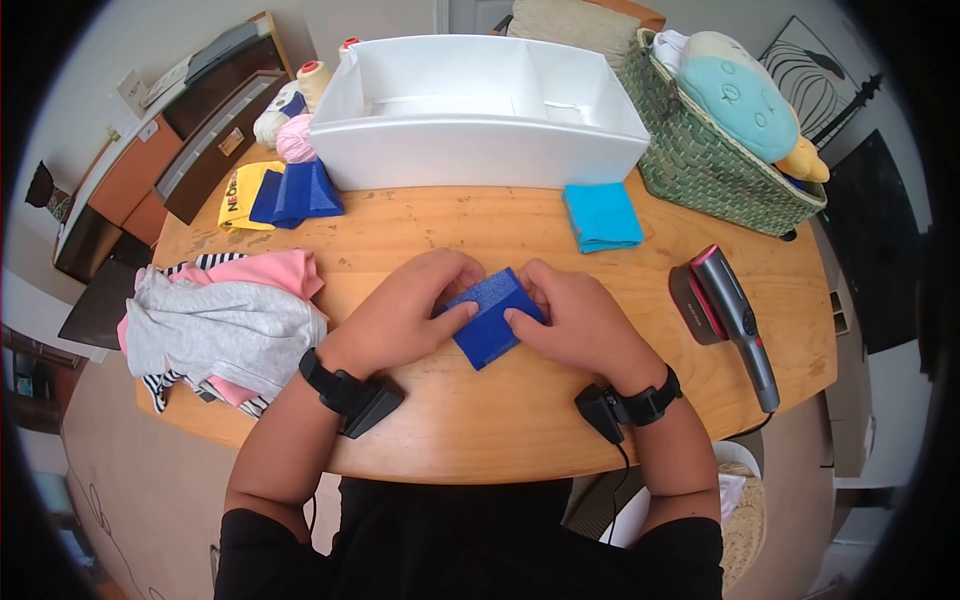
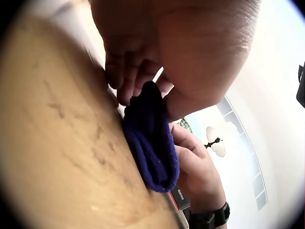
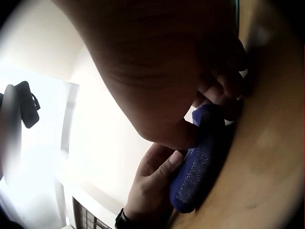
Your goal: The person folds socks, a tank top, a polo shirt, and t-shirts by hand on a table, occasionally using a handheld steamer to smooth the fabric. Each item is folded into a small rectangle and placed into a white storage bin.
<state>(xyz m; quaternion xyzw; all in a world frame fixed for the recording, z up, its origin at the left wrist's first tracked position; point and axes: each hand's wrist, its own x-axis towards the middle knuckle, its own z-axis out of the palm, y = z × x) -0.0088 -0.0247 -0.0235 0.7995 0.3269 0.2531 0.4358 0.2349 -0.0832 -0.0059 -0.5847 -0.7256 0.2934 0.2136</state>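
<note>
Between both hands, a small folded blue cloth is held near the middle of the wooden table. My left hand pinches its left edge, thumb on top and fingers behind. At the opposite edge, my right hand grips the cloth in the same way. Seen from the left wrist, the cloth shows its thick folded layers end-on, close over the tabletop. A paler, mesh-like strip shows on the cloth in the right wrist view.
Clothes lie heaped at left; yellow and blue folded cloths sit behind them. A white bin, turquoise folded cloth and woven basket stand at the back. A corded handheld steamer lies right.
</note>
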